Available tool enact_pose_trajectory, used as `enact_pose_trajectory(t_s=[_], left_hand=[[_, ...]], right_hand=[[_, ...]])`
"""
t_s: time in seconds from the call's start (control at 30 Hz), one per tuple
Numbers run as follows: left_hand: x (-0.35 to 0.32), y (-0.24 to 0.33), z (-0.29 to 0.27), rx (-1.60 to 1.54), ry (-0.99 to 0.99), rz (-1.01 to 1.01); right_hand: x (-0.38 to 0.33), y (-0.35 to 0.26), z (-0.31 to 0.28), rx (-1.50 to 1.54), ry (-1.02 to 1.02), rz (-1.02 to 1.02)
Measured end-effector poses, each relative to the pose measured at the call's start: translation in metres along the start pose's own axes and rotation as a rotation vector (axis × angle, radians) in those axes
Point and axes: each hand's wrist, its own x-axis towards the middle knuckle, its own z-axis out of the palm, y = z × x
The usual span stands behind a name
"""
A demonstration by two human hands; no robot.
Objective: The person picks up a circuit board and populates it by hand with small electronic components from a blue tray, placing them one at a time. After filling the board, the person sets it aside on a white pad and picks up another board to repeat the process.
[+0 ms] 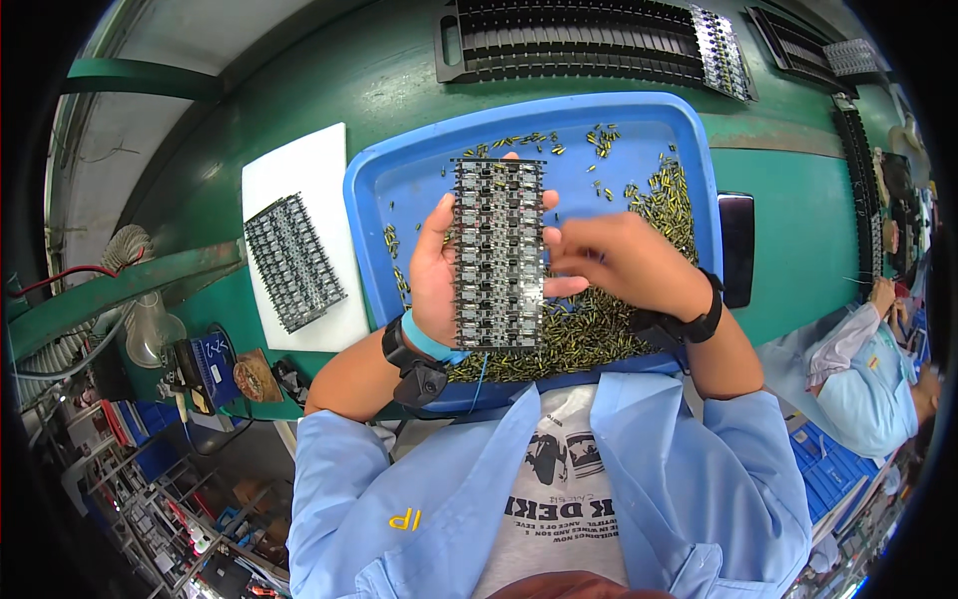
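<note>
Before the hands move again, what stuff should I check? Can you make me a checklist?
1. Left hand holding the circuit board panel: ok.
2. Panel held above the blue tray: ok.
3. Small green-gold parts available in the tray: ok, lots of them.
4. Right hand close to the panel's right edge: ok.
5. A part gripped in the right hand's fingers: cannot tell, they're blurred.
6. Second panel resting on the white pad: ok.
</note>
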Motion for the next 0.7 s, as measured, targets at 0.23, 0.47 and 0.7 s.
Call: enact_pose_trajectory(t_s=[0.23,0.47,0.7], left_hand=[[-0.001,0.000,0.004,0.108,0.135,0.019],[-0.003,-0.005,0.009,0.188,0.111,0.010],[-0.003,-0.008,0.009,0.218,0.064,0.000]], right_hand=[[0.002,0.003,-0.009,0.504,0.332,0.145],[0.003,0.012,-0.007,0.564,0.448,0.005],[0.007,0.014,0.000,0.823,0.400,0.023]])
